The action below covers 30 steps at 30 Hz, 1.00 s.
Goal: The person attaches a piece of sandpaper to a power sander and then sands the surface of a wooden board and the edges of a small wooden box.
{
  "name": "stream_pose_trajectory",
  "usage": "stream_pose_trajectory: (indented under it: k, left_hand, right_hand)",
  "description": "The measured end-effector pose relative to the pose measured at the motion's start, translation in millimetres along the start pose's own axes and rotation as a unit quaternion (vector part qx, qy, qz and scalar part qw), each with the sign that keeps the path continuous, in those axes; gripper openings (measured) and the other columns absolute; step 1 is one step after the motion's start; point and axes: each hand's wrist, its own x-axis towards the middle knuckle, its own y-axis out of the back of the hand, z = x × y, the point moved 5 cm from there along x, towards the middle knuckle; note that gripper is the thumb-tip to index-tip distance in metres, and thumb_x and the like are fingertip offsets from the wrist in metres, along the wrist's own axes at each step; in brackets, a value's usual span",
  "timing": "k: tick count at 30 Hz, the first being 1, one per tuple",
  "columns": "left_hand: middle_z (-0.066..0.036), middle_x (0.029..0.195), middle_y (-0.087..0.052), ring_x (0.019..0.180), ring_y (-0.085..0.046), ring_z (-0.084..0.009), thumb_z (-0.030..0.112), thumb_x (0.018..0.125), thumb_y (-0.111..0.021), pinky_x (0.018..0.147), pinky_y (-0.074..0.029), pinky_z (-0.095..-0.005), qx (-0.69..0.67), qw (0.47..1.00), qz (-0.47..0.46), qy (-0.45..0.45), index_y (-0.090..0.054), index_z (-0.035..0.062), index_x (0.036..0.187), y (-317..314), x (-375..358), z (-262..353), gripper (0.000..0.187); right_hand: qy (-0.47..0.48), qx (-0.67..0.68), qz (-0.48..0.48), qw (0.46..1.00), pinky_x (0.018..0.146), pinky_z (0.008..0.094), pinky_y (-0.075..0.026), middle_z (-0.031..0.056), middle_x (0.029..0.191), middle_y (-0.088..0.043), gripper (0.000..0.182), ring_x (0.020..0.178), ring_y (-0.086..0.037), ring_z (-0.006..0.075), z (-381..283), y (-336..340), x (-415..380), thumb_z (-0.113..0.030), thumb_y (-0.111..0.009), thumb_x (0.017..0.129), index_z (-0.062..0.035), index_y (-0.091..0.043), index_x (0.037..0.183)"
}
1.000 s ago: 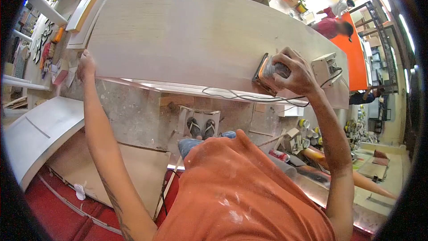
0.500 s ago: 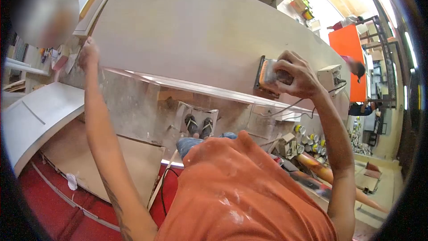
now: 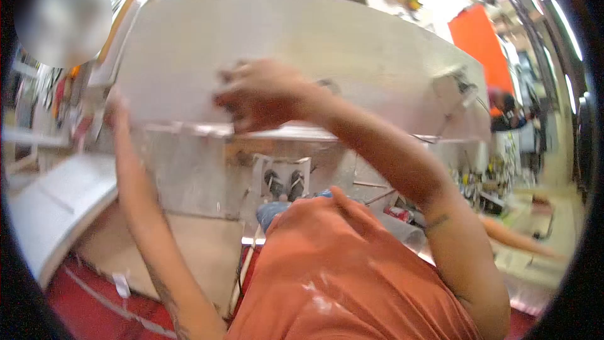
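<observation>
A long pale panel (image 3: 176,44) lies across in front of me. At its near left corner is my left hand (image 3: 114,108), its fingers curled round the edge, slightly blurred. My right hand (image 3: 270,94) is over the left-middle part of the panel near the front edge, closed and smeared by motion. It grips the handheld sander, which is mostly lost behind the fingers and in the blur. A dark loop of cord (image 3: 328,85) shows behind the right wrist.
A pale box (image 3: 448,85) with cords sits at the panel's right end. A curved white piece (image 3: 69,195) and a brown board (image 3: 170,245) are at lower left. Beyond the right end are an orange panel (image 3: 475,41) and another person (image 3: 503,104). Clutter covers the right floor.
My right hand has swept left along the panel, from its right part to left of the middle, with the sander. My left hand stays at the corner. The view has shifted slightly.
</observation>
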Motion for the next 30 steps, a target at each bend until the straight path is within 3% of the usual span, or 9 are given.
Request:
stream_pose_trajectory:
  k: [1, 4, 8, 13, 19, 21, 23, 25, 30]
  left_hand:
    - [-0.025, 0.133, -0.064, 0.123, -0.062, -0.0451, 0.062, 0.101, -0.038, 0.102, -0.048, -0.0601, -0.091, 0.97, -0.11, 0.198, -0.067, 0.0116, 0.133, -1.3, 14.7, -21.2, 0.066]
    - [-0.024, 0.132, -0.065, 0.118, -0.064, -0.0423, 0.056, 0.104, -0.038, 0.096, -0.051, -0.0528, -0.016, 0.979, -0.178, 0.099, -0.062, 0.0079, 0.134, 31.5, 10.4, -6.1, 0.062]
    - [-0.026, 0.121, -0.07, 0.113, -0.066, -0.0453, 0.052, 0.103, -0.044, 0.092, -0.052, -0.057, -0.131, 0.972, -0.036, 0.193, -0.069, 0.0048, 0.122, 61.8, -0.6, 1.7, 0.056]
    - [-0.026, 0.12, -0.07, 0.111, -0.067, -0.045, 0.053, 0.104, -0.04, 0.091, -0.052, -0.0587, -0.161, 0.945, -0.179, 0.222, -0.07, 0.0047, 0.122, 66.7, 4.3, -10.7, 0.06]
    - [-0.025, 0.125, -0.069, 0.118, -0.064, -0.0443, 0.043, 0.103, -0.048, 0.096, -0.051, -0.0584, -0.062, 0.981, -0.092, 0.158, -0.061, 0.0077, 0.135, 105.6, -12.3, 39.1, 0.049]
    - [-0.025, 0.138, -0.061, 0.132, -0.054, -0.0448, 0.034, 0.102, -0.054, 0.109, -0.043, -0.0571, -0.014, 0.998, 0.051, 0.039, -0.054, 0.006, 0.141, 105.7, -0.2, 67.3, 0.049]
    - [-0.026, 0.147, -0.052, 0.14, -0.044, -0.0445, 0.027, 0.099, -0.059, 0.119, -0.031, -0.0568, -0.124, 0.945, 0.246, -0.175, -0.054, -0.0004, 0.14, 97.9, 0.6, 143.1, 0.05]
    - [-0.026, 0.138, -0.058, 0.134, -0.05, -0.0424, 0.02, 0.097, -0.063, 0.119, -0.033, -0.0522, -0.201, 0.934, 0.172, -0.239, -0.057, -0.0027, 0.135, 188.2, -41.2, 304.4, 0.045]
    - [-0.017, 0.114, -0.069, 0.106, -0.067, -0.0369, 0.014, 0.098, -0.064, 0.093, -0.053, -0.0437, -0.549, 0.66, -0.044, -0.51, -0.07, 0.0057, 0.112, 417.5, -175.0, 613.2, 0.017]
  right_hand:
    - [0.012, 0.002, -0.013, 1.0, 0.08, 0.0469, -0.057, 0.0111, 0.108, -0.064, 0.031, 0.104, -0.064, 0.0348, -7.1, -0.8, 0.9, -0.031, -0.075, 0.075, -0.0176, -0.071, 0.103]
    - [0.007, 0.047, 0.029, 0.998, 0.076, 0.0467, -0.057, 0.0109, 0.108, -0.064, 0.027, 0.103, -0.063, 0.035, -15.7, 2.8, -24.4, -0.03, -0.074, 0.076, -0.0173, -0.072, 0.1]
    - [-0.041, 0.052, 0.046, 0.997, 0.073, 0.0467, -0.057, 0.0105, 0.108, -0.063, 0.027, 0.1, -0.062, 0.0331, -13.7, 7.5, -78.4, -0.032, -0.074, 0.078, -0.0172, -0.071, 0.101]
    - [-0.136, 0.058, -0.008, 0.989, 0.079, 0.0466, -0.057, 0.0117, 0.114, -0.062, 0.032, 0.102, -0.061, 0.0342, 12.4, 22.8, -155.6, -0.033, -0.073, 0.079, -0.0178, -0.07, 0.107]
    - [-0.304, 0.047, 0.081, 0.948, 0.092, 0.0475, -0.054, 0.014, 0.118, -0.062, 0.037, 0.111, -0.061, 0.0354, 47.3, 33.5, -243.0, -0.033, -0.074, 0.078, -0.0172, -0.071, 0.111]
    - [-0.333, 0.028, 0.137, 0.933, 0.093, 0.0479, -0.053, 0.014, 0.118, -0.062, 0.038, 0.112, -0.061, 0.0357, 57.9, 33.0, -273.8, -0.034, -0.074, 0.078, -0.0174, -0.07, 0.112]
    - [-0.365, 0.01, 0.195, 0.91, 0.094, 0.0483, -0.053, 0.014, 0.117, -0.063, 0.04, 0.114, -0.061, 0.036, 62.7, 42.8, -293.3, -0.035, -0.075, 0.077, -0.0176, -0.07, 0.113]
    - [-0.487, 0.039, 0.156, 0.858, 0.094, 0.0476, -0.053, 0.0138, 0.117, -0.063, 0.043, 0.113, -0.061, 0.0376, 69.3, 45.5, -314.9, -0.036, -0.076, 0.077, -0.0183, -0.069, 0.115]
    - [-0.59, 0.023, 0.198, 0.783, 0.093, 0.048, -0.054, 0.0141, 0.116, -0.063, 0.042, 0.112, -0.061, 0.0396, 83.7, 41.4, -355.5, -0.036, -0.077, 0.078, -0.0184, -0.067, 0.115]
